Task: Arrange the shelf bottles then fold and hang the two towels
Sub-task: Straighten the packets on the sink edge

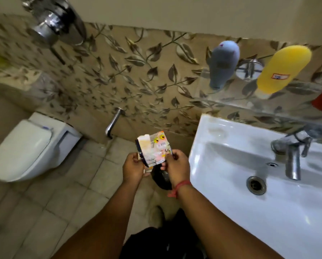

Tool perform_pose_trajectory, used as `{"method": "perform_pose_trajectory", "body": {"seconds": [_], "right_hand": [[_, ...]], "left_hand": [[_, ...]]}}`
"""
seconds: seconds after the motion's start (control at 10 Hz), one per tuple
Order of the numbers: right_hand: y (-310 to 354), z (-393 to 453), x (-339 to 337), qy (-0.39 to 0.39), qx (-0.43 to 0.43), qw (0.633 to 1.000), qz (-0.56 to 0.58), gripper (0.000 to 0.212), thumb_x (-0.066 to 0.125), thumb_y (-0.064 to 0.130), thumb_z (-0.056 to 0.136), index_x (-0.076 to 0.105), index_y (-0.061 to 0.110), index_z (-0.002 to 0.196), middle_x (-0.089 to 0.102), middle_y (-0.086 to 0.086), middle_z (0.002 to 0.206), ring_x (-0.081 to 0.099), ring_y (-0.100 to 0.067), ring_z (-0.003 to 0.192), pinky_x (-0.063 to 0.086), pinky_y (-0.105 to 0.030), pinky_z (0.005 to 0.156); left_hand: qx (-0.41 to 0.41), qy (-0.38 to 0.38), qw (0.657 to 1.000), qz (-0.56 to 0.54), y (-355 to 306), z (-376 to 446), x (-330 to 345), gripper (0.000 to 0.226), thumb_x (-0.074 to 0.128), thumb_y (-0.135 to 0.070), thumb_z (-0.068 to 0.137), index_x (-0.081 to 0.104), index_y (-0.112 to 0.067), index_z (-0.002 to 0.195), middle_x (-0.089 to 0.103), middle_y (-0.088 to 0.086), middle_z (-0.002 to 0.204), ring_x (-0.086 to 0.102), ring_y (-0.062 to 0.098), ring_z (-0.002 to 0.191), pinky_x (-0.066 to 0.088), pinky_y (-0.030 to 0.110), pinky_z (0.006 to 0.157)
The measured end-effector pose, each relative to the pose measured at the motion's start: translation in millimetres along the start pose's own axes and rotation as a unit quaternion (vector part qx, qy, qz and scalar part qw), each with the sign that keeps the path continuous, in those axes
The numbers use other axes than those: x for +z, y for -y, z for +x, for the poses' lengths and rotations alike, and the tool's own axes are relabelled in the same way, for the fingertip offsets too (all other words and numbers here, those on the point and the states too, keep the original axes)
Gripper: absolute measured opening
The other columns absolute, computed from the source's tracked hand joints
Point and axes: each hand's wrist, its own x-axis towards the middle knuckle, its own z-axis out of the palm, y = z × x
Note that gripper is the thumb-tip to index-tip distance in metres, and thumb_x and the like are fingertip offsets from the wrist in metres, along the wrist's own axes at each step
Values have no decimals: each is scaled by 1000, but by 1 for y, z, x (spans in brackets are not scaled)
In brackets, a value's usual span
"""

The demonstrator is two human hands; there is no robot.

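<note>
Frame centre: left hand (133,168) and right hand (176,166) both grasp printed carton (153,148), glass shelf (268,104) upper right

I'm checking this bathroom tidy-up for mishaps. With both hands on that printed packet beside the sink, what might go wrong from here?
1. The packet is held only by the fingertips of the left hand and right hand above the tiled floor; it may slip and drop.
2. The grey bottle and yellow bottle stand on a glass shelf above the sink; a careless reach might knock one into it.
</note>
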Motion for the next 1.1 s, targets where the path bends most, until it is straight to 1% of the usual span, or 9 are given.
{"method": "perform_pose_trajectory", "body": {"seconds": [0.1, 0.2, 0.3, 0.4, 0.5, 0.6, 0.7, 0.9, 1.1], "right_hand": [[-34, 8, 31, -43, 26, 998, -38, 8, 58, 20, 90, 62, 24, 86, 73, -2, 77, 70, -19, 64, 61, -43, 64], [-103, 44, 60, -76, 66, 994, -52, 19, 54, 23, 83, 51, 41, 88, 72, -5, 89, 72, -31, 82, 60, -53, 74], [-173, 84, 82, -131, 90, 984, -82, 32, 46, 25, 77, 46, 49, 98, 71, -8, 102, 71, -35, 90, 59, -54, 77], [-201, 104, 103, -167, 109, 970, -143, 35, 49, 6, 81, 57, 26, 109, 69, -14, 106, 68, -35, 94, 57, -43, 81], [-250, 138, 118, -195, 147, 949, -200, 25, 52, -4, 83, 63, 4, 104, 66, -19, 107, 62, -35, 99, 42, -31, 77], [-296, 174, 125, -231, 176, 931, -222, 28, 52, -4, 84, 62, 2, 109, 63, -23, 113, 60, -38, 104, 39, -33, 82], [-335, 207, 124, -225, 199, 915, -271, 39, 50, 5, 88, 56, 9, 126, 56, -23, 124, 57, -39, 112, 43, -36, 91], [-388, 261, 118, -165, 214, 922, -279, 33, 45, 10, 96, 58, 6, 126, 55, -22, 135, 54, -35, 124, 40, -35, 108], [-405, 245, 129, -104, 291, 911, -274, 60, 56, 15, 91, 33, 7, 146, 37, -23, 146, 41, -40, 134, 34, -38, 111]], "left_hand": [[-24, -11, 999, 26, 20, 29, -27, 15, 57, 1, 87, 60, -13, 92, 66, 23, 109, 72, 38, 88, 63, 48, 64], [-26, -4, 995, 99, 49, 73, -36, 32, 57, 3, 87, 55, -19, 110, 63, 19, 113, 69, 40, 91, 62, 46, 52], [-15, 35, 984, 174, 81, 125, -32, 35, 57, 4, 85, 57, -26, 104, 64, 13, 115, 67, 37, 91, 57, 36, 40], [-14, 76, 972, 222, 125, 179, -17, 30, 53, 4, 84, 61, -25, 80, 68, 10, 101, 71, 36, 76, 62, 49, 53], [10, 128, 954, 272, 181, 229, 10, 25, 57, 0, 81, 61, -25, 82, 71, 14, 106, 71, 36, 89, 60, 51, 77], [23, 184, 931, 316, 223, 262, 44, 28, 61, -1, 83, 67, -10, 109, 68, 16, 123, 64, 35, 110, 53, 42, 94], [44, 224, 914, 336, 261, 290, 75, 39, 58, 1, 88, 62, -3, 127, 63, 22, 131, 61, 38, 119, 49, 42, 99], [38, 310, 890, 333, 321, 340, 133, 43, 47, -11, 94, 57, 13, 128, 60, 31, 132, 57, 39, 125, 39, 26, 97], [54, 360, 858, 363, 381, 362, 138, 59, 40, -36, 76, 65, -2, 118, 66, 24, 123, 62, 42, 114, 49, 45, 100]]}}
